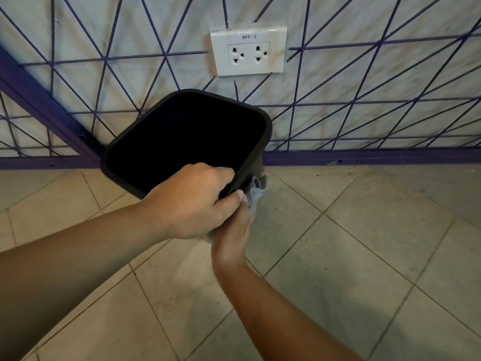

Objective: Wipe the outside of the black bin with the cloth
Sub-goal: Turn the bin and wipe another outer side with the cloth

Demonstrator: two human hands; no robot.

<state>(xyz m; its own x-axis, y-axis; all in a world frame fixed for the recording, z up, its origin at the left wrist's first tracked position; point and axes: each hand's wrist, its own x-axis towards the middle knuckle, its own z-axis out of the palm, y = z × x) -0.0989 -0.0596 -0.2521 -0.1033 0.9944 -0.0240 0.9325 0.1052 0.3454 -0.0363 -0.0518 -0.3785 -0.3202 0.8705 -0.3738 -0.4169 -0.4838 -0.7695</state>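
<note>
The black bin (pixel 182 136) is square with rounded corners and is tilted so its dark mouth faces me. My left hand (pixel 192 199) grips its near rim, fingers curled over the edge into the opening. Just below and to the right, my right hand (pixel 233 238) holds a grey cloth (pixel 253 191) against the bin's outer side wall near the rim. Most of the cloth and my right fingers are hidden behind the bin and my left hand.
Behind the bin is a pale wall with purple crossing lines and a purple skirting (pixel 364 156). A white double socket (pixel 248 52) is on the wall above the bin. The floor is beige tile (pixel 338 256).
</note>
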